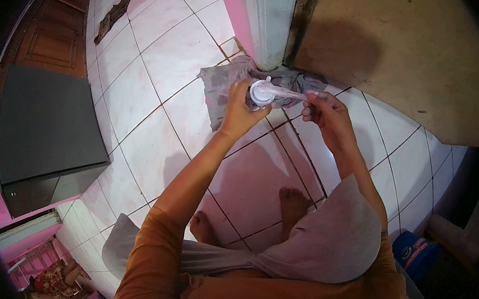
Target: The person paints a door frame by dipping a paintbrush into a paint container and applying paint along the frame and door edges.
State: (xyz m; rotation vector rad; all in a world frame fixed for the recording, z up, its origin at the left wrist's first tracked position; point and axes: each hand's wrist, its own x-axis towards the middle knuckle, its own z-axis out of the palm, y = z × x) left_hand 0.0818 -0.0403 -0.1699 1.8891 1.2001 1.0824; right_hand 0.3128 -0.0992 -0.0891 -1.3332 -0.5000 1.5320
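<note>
Held out in front of me, my left hand (pixel 240 110) has its fingers wrapped round a small white round container (pixel 261 95), its circular end facing up. My right hand (pixel 332 114), at the same height and to the right, pinches the far end of a thin translucent plastic strip (pixel 290 93). That strip stretches taut from the container's top to my right fingertips. Whether it is joined to the container or only lies on it, I cannot tell. A crumpled grey cloth (pixel 217 94) with pink spots lies on the floor beneath my hands.
A door-frame post (pixel 271 34) and a brown wooden panel (pixel 398 61) stand just beyond my hands. At left is a dark grey cabinet (pixel 50 129). A brown rag (pixel 112 18) lies on the tiles; a blue bucket (pixel 414 256) stands right. A person (pixel 57 278) is at lower left.
</note>
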